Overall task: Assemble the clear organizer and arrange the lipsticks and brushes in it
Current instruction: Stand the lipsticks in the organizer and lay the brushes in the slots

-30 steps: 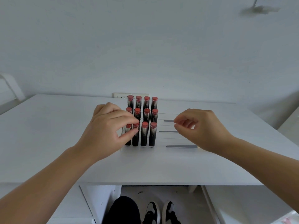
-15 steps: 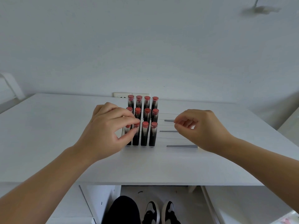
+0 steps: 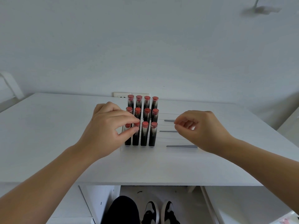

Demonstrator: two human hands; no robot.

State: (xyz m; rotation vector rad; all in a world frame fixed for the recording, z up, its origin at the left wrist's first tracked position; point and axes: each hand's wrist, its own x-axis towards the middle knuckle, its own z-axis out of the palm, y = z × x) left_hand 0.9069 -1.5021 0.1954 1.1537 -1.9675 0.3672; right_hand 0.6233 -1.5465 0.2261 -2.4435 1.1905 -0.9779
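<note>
Several black lipsticks with red tops stand in three rows in the left part of the clear organizer (image 3: 171,138) on the white table. My left hand (image 3: 110,126) pinches the top of a front-row lipstick (image 3: 136,135), second from the left, between thumb and forefinger. It hides part of the leftmost lipsticks. Three grey brush handles (image 3: 181,146) lie in the organizer's right part. My right hand (image 3: 199,130) hovers over that part, fingers loosely curled. Its fingertips are close to the ends of the two farther handles (image 3: 168,131), and I see nothing held.
The white table (image 3: 48,135) reaches to a white wall with a socket plate (image 3: 119,94) behind the lipsticks. A white chair (image 3: 8,88) shows at far left. Below the table's front edge are drawers, my knee and two shoes (image 3: 160,212).
My right hand's thumb and forefinger have parted slightly beside the handle ends. My left hand has stayed on the front-row lipstick with hardly any shift.
</note>
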